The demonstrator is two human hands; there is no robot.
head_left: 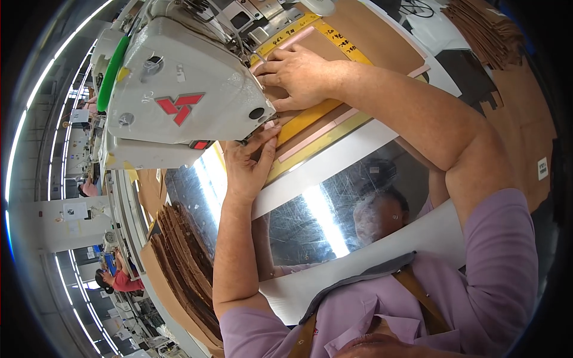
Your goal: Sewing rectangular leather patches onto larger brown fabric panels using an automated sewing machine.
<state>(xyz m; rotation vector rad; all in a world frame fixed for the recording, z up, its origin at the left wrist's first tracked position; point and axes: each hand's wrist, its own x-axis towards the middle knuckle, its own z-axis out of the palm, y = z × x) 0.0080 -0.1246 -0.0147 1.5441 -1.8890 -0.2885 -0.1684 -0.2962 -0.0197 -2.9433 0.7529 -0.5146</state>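
A flat brown workpiece (334, 45) with yellow and pink guide strips lies on the worktop (364, 149) under the head of a grey sewing machine (179, 89). The right hand (298, 74) lies flat on the piece just right of the needle area, fingers together and pressing down, closed on nothing. The left hand (248, 164) rests at the near edge of the piece below the machine head, fingers extended against the strip, likewise pinching nothing, so the piece lies beneath both hands rather than inside any grip. A shiny metal plate (322, 215) covers the worktop nearer the person. 2 stacks of brown cut pieces sit apart: one (185, 262) at the worktop's left edge, another (483, 30) at its far right corner.
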